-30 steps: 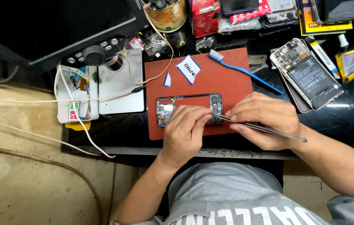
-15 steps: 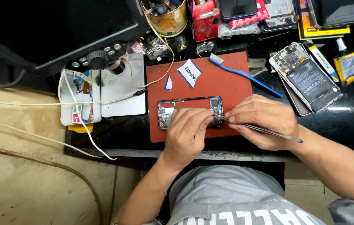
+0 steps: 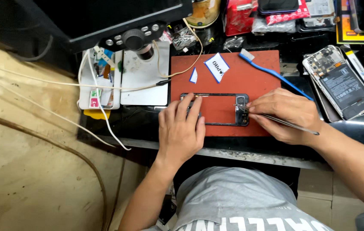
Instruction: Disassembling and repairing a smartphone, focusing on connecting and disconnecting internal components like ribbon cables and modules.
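Observation:
A black phone frame lies flat on a red work mat at the bench's front edge. My left hand rests on the frame's left end, fingers pressing it down. My right hand pinches thin metal tweezers, whose tips touch the frame's right end near the camera opening. The tweezers' back end sticks out past my wrist to the right.
A blue-handled brush and two white paper scraps lie on the mat's far side. An opened phone lies to the right. A microscope head over a white base, cables and a cluttered tool shelf stand behind.
My left hand has slid left along the frame, baring its middle. The view has shifted, and my right hand stays at the frame's right end with the tweezers.

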